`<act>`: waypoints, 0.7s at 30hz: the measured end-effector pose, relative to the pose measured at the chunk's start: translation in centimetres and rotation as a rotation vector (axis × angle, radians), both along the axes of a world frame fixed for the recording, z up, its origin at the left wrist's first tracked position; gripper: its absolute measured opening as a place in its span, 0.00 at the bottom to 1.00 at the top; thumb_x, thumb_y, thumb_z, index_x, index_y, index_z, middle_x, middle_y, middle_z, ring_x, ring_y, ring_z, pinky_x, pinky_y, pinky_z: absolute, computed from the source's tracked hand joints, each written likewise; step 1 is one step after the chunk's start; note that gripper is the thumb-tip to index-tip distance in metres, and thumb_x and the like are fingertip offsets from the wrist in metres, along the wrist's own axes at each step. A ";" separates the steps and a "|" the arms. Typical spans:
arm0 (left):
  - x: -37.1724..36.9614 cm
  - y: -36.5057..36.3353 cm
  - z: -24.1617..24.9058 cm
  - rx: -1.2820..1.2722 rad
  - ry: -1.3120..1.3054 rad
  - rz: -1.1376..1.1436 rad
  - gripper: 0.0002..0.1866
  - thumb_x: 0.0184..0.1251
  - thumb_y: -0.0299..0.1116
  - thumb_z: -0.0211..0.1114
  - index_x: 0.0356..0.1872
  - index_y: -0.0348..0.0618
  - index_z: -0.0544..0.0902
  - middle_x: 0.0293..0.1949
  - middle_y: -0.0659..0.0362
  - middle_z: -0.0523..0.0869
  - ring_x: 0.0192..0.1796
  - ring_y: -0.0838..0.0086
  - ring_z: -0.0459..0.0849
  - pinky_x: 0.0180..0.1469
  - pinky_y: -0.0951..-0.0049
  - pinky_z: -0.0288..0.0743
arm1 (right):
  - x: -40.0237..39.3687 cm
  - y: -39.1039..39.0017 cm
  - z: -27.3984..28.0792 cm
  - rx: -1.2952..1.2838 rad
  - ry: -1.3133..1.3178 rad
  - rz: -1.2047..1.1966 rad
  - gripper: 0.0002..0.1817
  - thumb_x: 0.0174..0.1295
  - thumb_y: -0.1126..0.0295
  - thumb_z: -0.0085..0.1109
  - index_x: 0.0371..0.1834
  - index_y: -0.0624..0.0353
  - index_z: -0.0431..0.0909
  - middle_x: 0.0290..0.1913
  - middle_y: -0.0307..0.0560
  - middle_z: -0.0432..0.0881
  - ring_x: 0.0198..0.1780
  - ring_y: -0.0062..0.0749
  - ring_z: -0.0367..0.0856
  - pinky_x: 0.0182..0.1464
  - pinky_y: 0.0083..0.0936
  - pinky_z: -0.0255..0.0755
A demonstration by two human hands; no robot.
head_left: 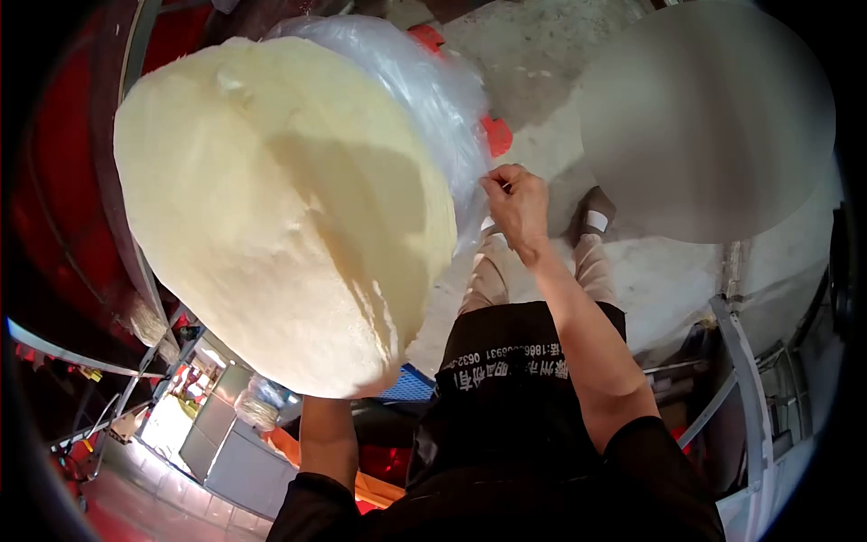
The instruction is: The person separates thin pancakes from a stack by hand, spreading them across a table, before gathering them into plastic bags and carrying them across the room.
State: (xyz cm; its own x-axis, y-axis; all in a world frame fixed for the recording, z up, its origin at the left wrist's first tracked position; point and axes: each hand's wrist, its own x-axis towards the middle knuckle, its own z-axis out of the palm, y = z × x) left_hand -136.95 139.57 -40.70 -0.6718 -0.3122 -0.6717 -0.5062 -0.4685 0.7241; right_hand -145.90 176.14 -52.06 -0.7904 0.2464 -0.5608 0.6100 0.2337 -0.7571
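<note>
A large, pale yellow stack of thin round flatbreads [271, 217] fills the left half of the head view, with layered edges at its lower right. My left forearm runs up beneath its near edge, and the stack hides my left hand. Beyond the stack, clear plastic bag film [397, 72] lies crumpled along its far right side. My right hand [519, 203] is closed in a pinch at the film's right edge, between the stack and my legs. Thumb and forefinger meet there, apart from the flatbreads.
A big grey round plate [709, 126] stands at upper right. Red pieces [496, 136] show beside the film. A metal frame [745, 406] is at lower right, and a blue crate [408, 385] sits below the stack. Grey cabinets [248, 461] are at lower left.
</note>
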 end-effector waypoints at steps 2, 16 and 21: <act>1.4 1.4 -0.1 0.020 0.000 0.019 0.29 0.62 0.49 0.49 0.60 0.41 0.63 0.55 0.54 0.71 0.54 0.62 0.72 0.53 0.63 0.70 | -0.2 0.3 1.7 0.227 0.168 0.081 0.08 0.48 0.71 0.57 0.26 0.66 0.72 0.23 0.51 0.77 0.26 0.34 0.77 0.29 0.29 0.69; 3.6 1.1 2.2 0.092 0.046 0.031 0.29 0.61 0.48 0.52 0.60 0.41 0.63 0.55 0.54 0.71 0.54 0.64 0.72 0.53 0.64 0.70 | -0.7 0.4 2.9 -0.246 -0.093 0.224 0.09 0.42 0.73 0.55 0.27 0.66 0.71 0.22 0.55 0.74 0.25 0.41 0.73 0.28 0.31 0.66; 4.1 3.4 1.0 0.155 0.168 0.063 0.29 0.61 0.47 0.53 0.60 0.42 0.63 0.55 0.54 0.71 0.54 0.64 0.72 0.53 0.64 0.70 | 1.3 -0.1 2.9 0.277 -0.124 0.436 0.13 0.39 0.73 0.51 0.32 0.60 0.73 0.30 0.60 0.74 0.36 0.57 0.72 0.37 0.43 0.67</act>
